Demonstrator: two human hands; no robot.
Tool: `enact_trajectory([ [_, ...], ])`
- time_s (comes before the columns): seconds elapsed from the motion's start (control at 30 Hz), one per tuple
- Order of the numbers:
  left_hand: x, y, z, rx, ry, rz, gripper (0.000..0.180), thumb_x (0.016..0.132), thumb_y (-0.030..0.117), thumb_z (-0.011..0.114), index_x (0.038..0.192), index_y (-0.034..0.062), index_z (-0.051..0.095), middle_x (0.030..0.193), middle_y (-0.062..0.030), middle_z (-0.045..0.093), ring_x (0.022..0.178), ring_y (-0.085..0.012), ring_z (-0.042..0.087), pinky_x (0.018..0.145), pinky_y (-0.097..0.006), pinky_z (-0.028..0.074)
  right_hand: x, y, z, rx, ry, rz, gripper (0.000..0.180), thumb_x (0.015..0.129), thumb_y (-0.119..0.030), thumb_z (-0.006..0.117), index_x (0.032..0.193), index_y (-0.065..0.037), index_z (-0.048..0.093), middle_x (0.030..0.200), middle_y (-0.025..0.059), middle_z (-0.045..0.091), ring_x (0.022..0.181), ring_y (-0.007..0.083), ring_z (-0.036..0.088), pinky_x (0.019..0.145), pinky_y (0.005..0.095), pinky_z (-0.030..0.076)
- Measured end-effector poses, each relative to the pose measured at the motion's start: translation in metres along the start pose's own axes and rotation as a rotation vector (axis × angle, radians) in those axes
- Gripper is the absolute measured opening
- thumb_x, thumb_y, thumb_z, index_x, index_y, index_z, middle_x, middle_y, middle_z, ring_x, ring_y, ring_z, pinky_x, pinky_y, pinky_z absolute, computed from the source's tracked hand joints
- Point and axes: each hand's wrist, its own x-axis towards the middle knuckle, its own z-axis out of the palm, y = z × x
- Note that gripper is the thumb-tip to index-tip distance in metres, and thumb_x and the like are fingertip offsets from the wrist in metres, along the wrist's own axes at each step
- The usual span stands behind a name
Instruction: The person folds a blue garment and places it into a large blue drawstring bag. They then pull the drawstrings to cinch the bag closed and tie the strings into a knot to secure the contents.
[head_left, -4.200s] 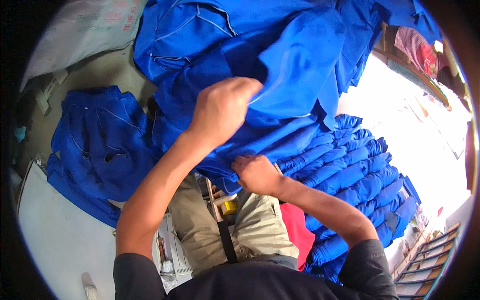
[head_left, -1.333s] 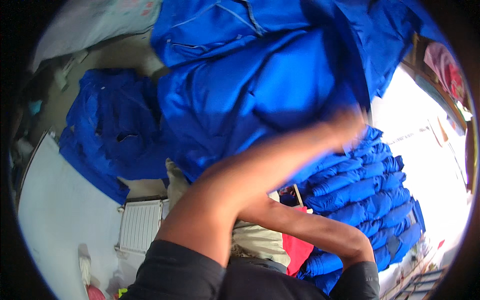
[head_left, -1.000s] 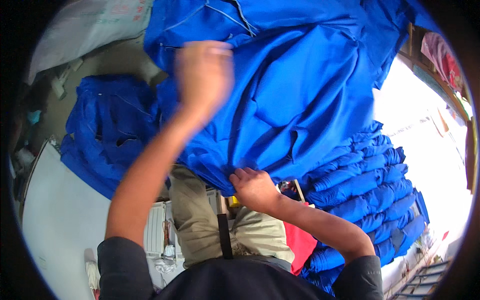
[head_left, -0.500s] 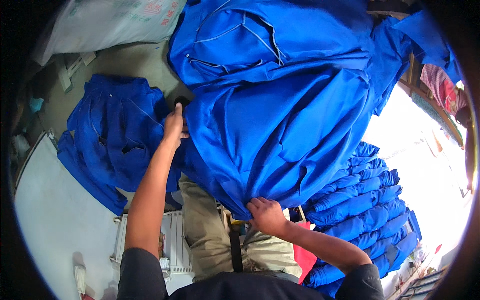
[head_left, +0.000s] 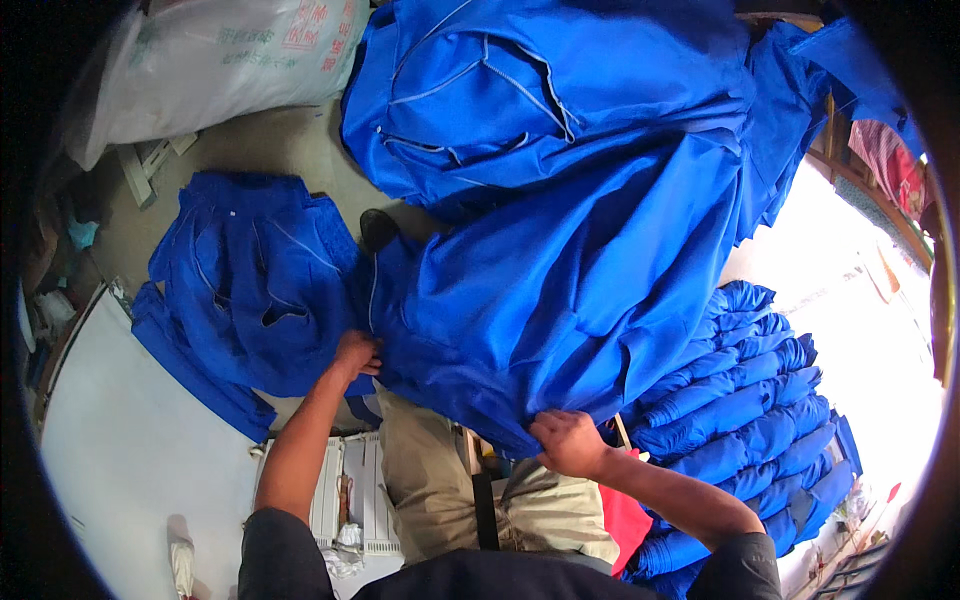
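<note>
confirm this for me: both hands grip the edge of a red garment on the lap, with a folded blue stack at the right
Not quite: the garment is blue, not red, as the head view shows. Both the left hand and right hand grip its edge, and the folded blue stack is at the right.

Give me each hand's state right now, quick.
Left hand: closed, its grip on the edge of the blue garment.
Right hand: closed, gripping the same garment's lower edge.

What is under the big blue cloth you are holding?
Under the blue garment show khaki trousers and a folded blue stack. Whatever bears its middle is covered.
</note>
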Motion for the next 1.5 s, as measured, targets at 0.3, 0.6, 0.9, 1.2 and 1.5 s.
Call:
enact_trajectory([
  [0.3,0.209,0.253,-0.094,0.104,0.452,0.851,0.068,0.097,0.053,0.059,0.129,-0.0075,0.061,0.131,-0.0313,0.063,0.121,-0.0469,0.060,0.103,-0.049,0.048,0.026,0.012,0.009,0.037,-0.082,0.051,0.043,0.067,-0.021,0.078,0.104,-0.007,0.064,0.099,0.0099,0.063,0.093,0.0298,0.065,0.074,0.0439,0.056],
  [0.6,0.019,0.356,-0.038,-0.044,0.752,1.197,0.039,0.097,0.041,0.066,0.092,0.0019,0.069,0.081,-0.0218,0.069,0.075,-0.0434,0.066,0.071,-0.051,0.049,0.027,0.006,0.010,0.029,-0.035,0.140,0.039,0.068,-0.021,0.076,0.103,-0.007,0.065,0.097,0.0095,0.064,0.093,0.0300,0.066,0.075,0.0434,0.057],
  [0.9,-0.203,0.142,0.072,0.398,-0.521,1.650,0.030,0.088,0.011,0.062,0.116,0.0036,0.069,0.091,-0.0101,0.070,0.082,-0.0259,0.073,0.075,-0.037,0.060,0.026,0.005,-0.017,-0.113,-0.051,0.094,0.033,0.082,-0.020,0.069,0.112,-0.006,0.067,0.113,0.0188,0.067,0.107,0.0350,0.066,0.090,0.0479,0.054],
  [1.2,-0.183,0.173,0.031,0.224,-0.439,1.526,0.023,0.088,0.003,0.061,0.109,0.0024,0.071,0.104,-0.0142,0.074,0.095,-0.0316,0.074,0.083,-0.041,0.060,0.060,-0.009,-0.133,-0.242,-0.070,-0.045,0.024,0.075,-0.022,0.072,0.092,-0.008,0.064,0.083,0.0136,0.067,0.081,0.0344,0.069,0.069,0.0466,0.056],
  [1.5,-0.185,0.176,0.018,0.283,-0.366,1.574,0.031,0.088,0.002,0.062,0.118,-0.0010,0.069,0.108,-0.0160,0.073,0.098,-0.0342,0.072,0.088,-0.042,0.059,0.066,-0.006,-0.156,-0.380,-0.086,-0.068,0.020,0.076,-0.022,0.073,0.088,-0.006,0.066,0.086,0.0110,0.066,0.081,0.0321,0.070,0.068,0.0454,0.056],
])
